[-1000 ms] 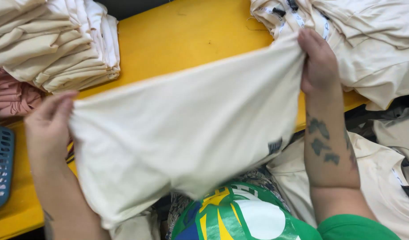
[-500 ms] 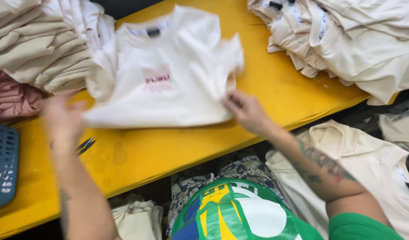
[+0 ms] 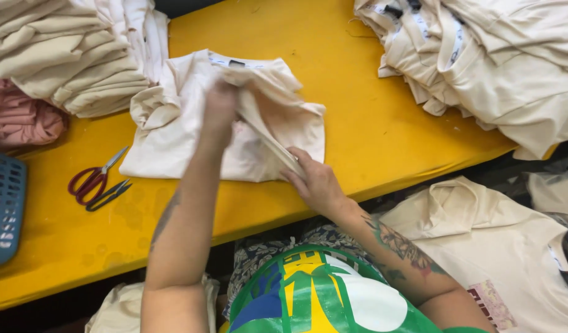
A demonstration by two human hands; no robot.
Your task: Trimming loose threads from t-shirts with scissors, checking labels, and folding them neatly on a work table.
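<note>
A cream T-shirt (image 3: pixel 166 135) lies on the yellow table (image 3: pixel 370 129), partly folded, collar toward the far side. My left hand (image 3: pixel 221 106) grips a fold of its fabric near the middle and lifts it. My right hand (image 3: pixel 315 182) pinches the shirt's lower right edge close to the table's front edge; the cloth is stretched taut between the two hands. My right forearm is tattooed.
Red-handled scissors (image 3: pixel 92 180) and small dark snips (image 3: pixel 109 195) lie left of the shirt. A blue basket (image 3: pixel 5 213) sits at the left edge. Stacks of folded cream shirts (image 3: pixel 62 55) and pink cloth (image 3: pixel 18 117) are far left; a loose pile of cream shirts (image 3: pixel 493 61) far right. More shirts (image 3: pixel 500 246) lie below the table.
The shirt, held up and spread a second ago, was laid flat on the table. Both hands have moved to its middle and lower right, folding a side over.
</note>
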